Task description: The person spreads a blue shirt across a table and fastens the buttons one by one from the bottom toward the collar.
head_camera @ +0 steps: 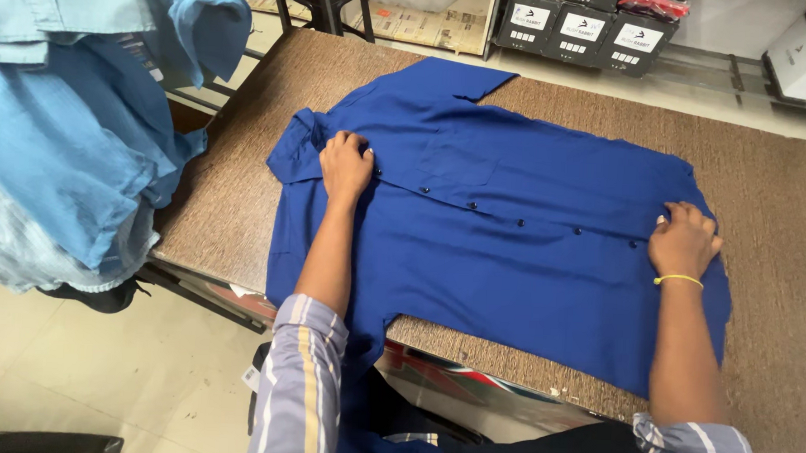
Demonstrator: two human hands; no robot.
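A: Shirt (510, 258), blue, spread flat front-up across table (784, 207), collar end to left, hem to right, one sleeve hanging off near edge. Biggest item in view.

B: Handling?

A: Soft, light, limp by the look. No stiffness, won't hold shape if lifted. Likely slides a bit on woven-look tabletop, creases easily. Not fragile. Buttons done up along placket.

B: Where to grip?

A: Best judged at collar and hem ends, or shoulder seams; pinching mid-panel would just bunch cloth.

B: Hands?

A: Left hand (345, 165) flat, fingers spread narrow, pressing near collar at top of placket. Holding nothing, just palm down on cloth. Right hand (683, 241) also palm down at hem end of placket, fingers slightly curled on fabric, grasping nothing visible. Yellow band on that wrist. Striped sleeves rolled on both arms.

B: Rest, big to small?

A: Pale blue shirts (72, 130) hanging at left, well apart from hands, overlapping table corner. White boxes (805, 54) far right on floor or shelf, rectangular, partly cut off. Black boxes (582, 30) in a row behind table, each with white rectangular label on front face, small dark logo and print. Red cloth (653, 5) on top of black boxes. Stool (320, 1), orange seat, black legs, behind table at top. Flat cardboard (421, 23) beside stool, tan, printed. Small white tag (251, 377) under table edge near left sleeve, unreadable.
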